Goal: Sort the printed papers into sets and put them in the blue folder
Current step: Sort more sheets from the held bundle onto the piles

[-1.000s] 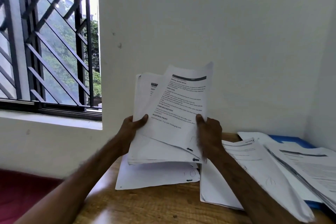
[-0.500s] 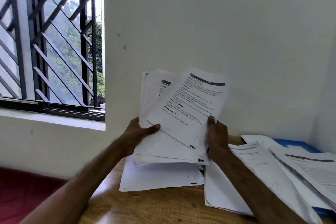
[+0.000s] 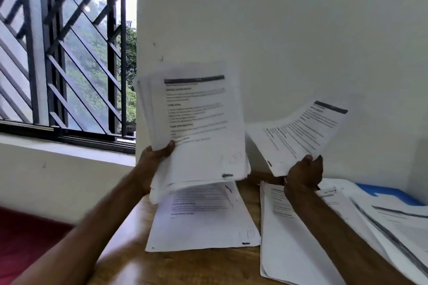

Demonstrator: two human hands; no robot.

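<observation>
Two hands busy: left hand [image 3: 154, 157] grips the paper stack [image 3: 196, 127], right hand [image 3: 304, 173] pinches one sheet [image 3: 298, 136] above the counter [image 3: 185, 266].

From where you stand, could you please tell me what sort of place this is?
Probably an office or study corner: a brown wooden desk set against a white wall, piles of printed white papers spread over it, partly covering a flat blue folder, and a window with a black metal grille.
</observation>
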